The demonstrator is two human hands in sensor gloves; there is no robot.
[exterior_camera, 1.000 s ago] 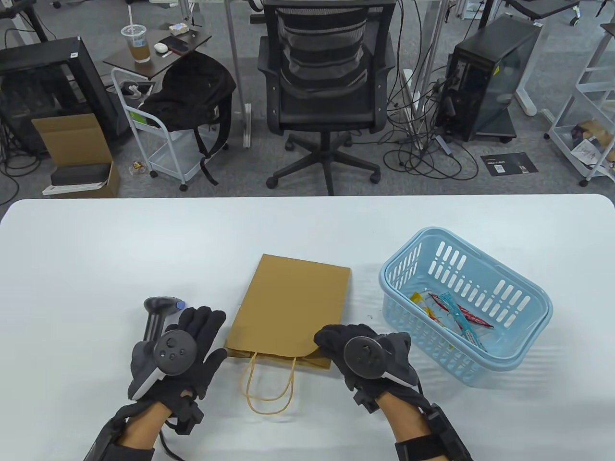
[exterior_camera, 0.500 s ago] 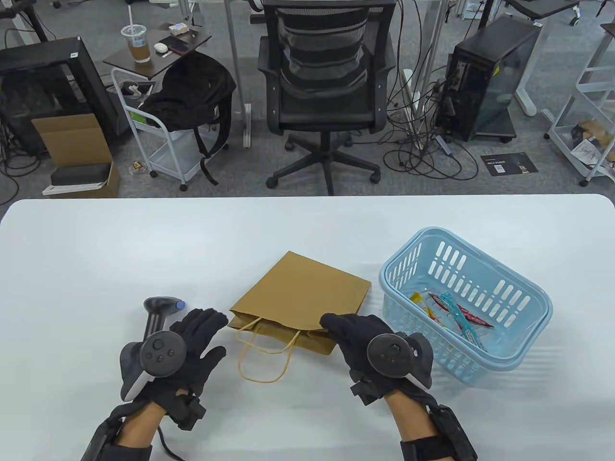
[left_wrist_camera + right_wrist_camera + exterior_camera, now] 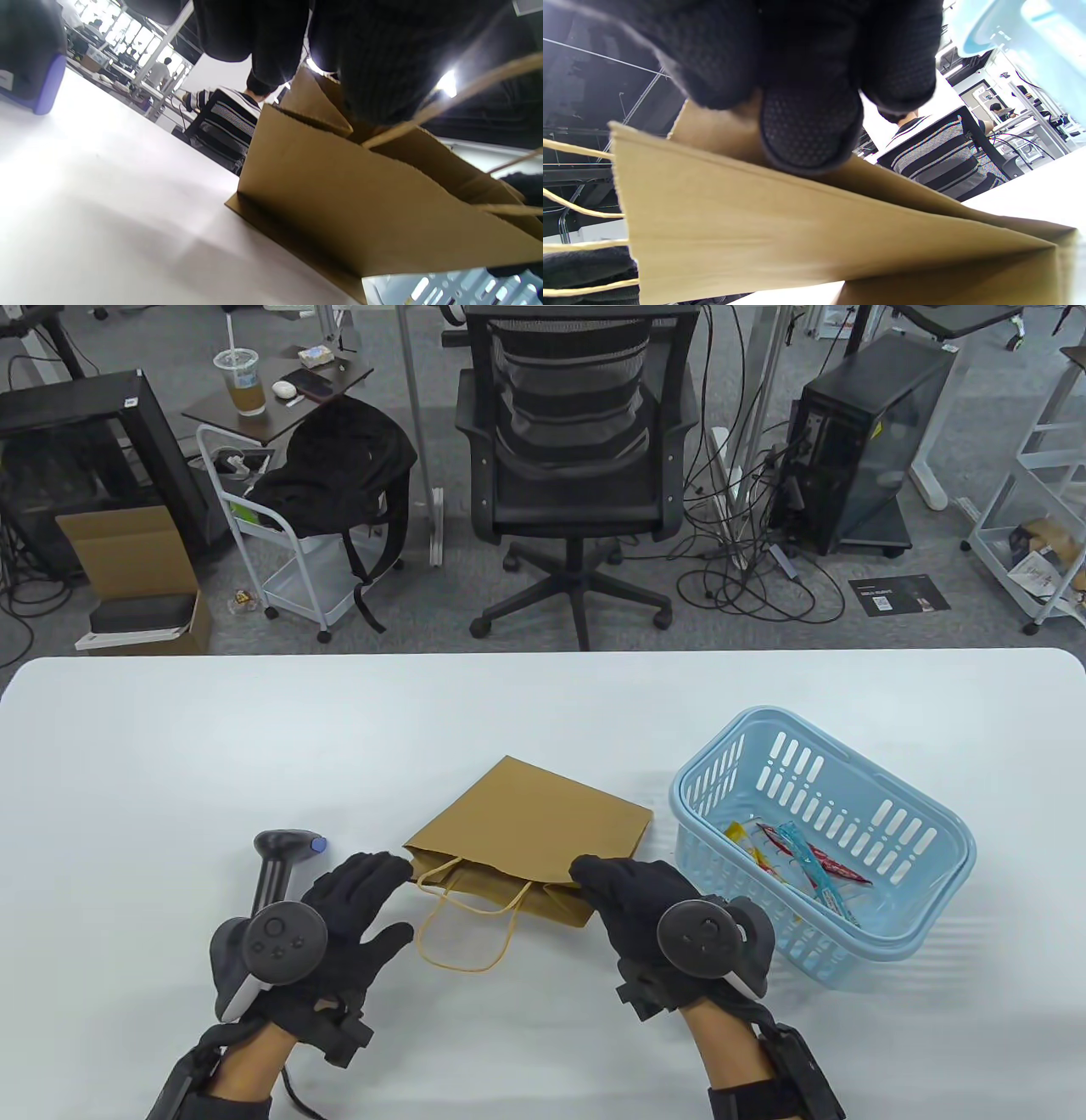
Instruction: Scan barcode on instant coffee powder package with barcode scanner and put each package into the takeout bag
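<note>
A brown paper takeout bag (image 3: 530, 823) lies on the white table with its mouth toward me and its twine handles (image 3: 467, 929) spilling out in front. My right hand (image 3: 594, 875) pinches the right side of the bag's rim; in the right wrist view its thumb (image 3: 810, 123) presses on the bag's wall (image 3: 797, 237). My left hand (image 3: 377, 891) reaches the left corner of the mouth with straight fingers (image 3: 263, 51) over the bag (image 3: 339, 212), thumb spread away. The grey barcode scanner (image 3: 278, 861) lies left of my left hand. Coffee sticks (image 3: 802, 857) sit in the blue basket (image 3: 925, 831).
The basket stands close to the right of the bag and my right hand, its wall showing in the right wrist view (image 3: 1031, 34). A black office chair (image 3: 577, 466) stands beyond the table's far edge. The scanner's blue end (image 3: 38, 80) shows at the left wrist view's left.
The bag has turned from lying flat and straight to angled, with its mouth lifted by my right hand. My left hand has slid right to the bag's left corner. The scanner has stayed put.
</note>
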